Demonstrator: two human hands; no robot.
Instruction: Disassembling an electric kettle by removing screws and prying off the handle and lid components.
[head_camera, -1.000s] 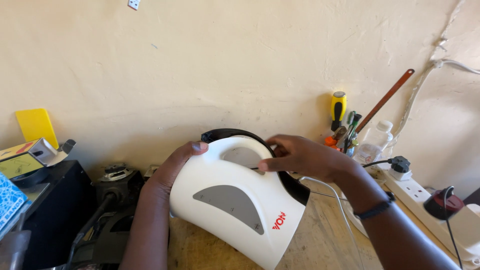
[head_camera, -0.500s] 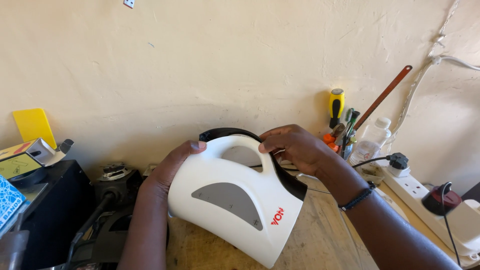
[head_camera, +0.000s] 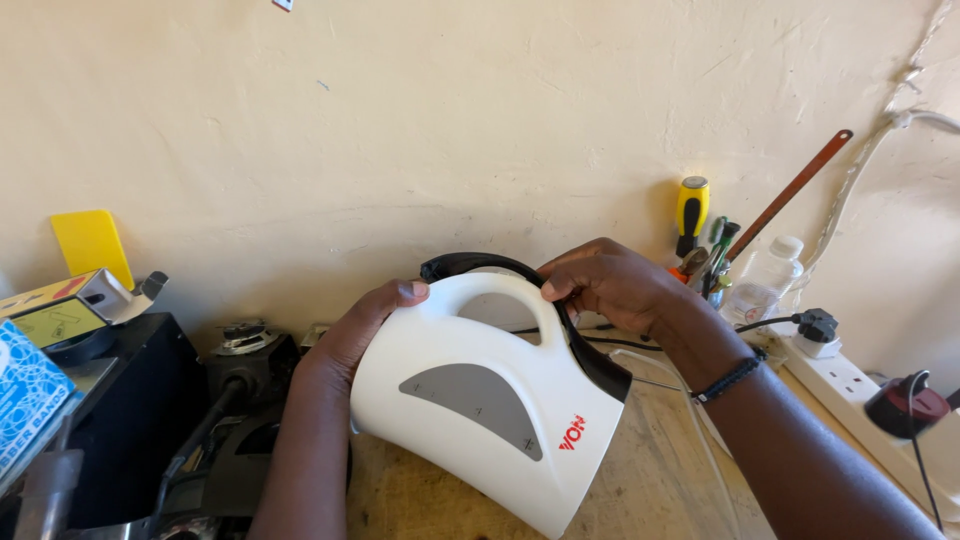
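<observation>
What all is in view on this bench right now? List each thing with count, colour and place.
kettle: one, white with black handle trim and a grey window, tipped on the wooden bench at centre
screwdriver: one, yellow and black handle, against the wall on the right
bottle: one, clear, beside the screwdriver
power strip: one, white, right edge, two plugs in it
yellow card: one, far left against the wall
left hand: one, on the kettle's upper left side
right hand: one, gripping the kettle's handle, black wristband

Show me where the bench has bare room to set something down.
Bare wooden bench shows below the white plastic kettle, between it and the right forearm. Crowded: black equipment left, white power strip and screwdrivers right.
</observation>
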